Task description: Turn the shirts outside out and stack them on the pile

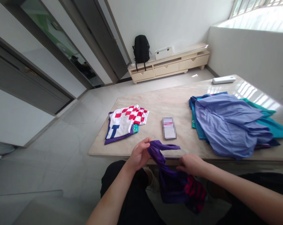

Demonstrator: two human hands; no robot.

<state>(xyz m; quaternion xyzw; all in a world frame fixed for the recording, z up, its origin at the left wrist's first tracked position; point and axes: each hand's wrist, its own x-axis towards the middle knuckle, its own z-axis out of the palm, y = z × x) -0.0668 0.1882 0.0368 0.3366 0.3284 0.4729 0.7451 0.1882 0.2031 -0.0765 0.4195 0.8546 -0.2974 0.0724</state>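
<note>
My left hand [141, 154] pinches a bunched purple shirt [173, 186] near the table's front edge. One strip of its cloth sticks out to the right over the tabletop, and the rest hangs down in front of the table. A part with red and black stripes shows low on its right side. Its full shape is hidden by the folds. My right hand [192, 164] is closed at the upper edge of the hanging cloth, its fingertips partly hidden. Left on the table lies a folded white jersey with red checks [123, 118], on top of purple and teal cloth.
The marble-look table [153, 103] also bears a phone with a blurred screen [169, 128], a pile of blue, lilac and teal clothes [228, 122] at right, and a long white object [224, 80]. Beyond stands a low cabinet [167, 70] with a black backpack [141, 50].
</note>
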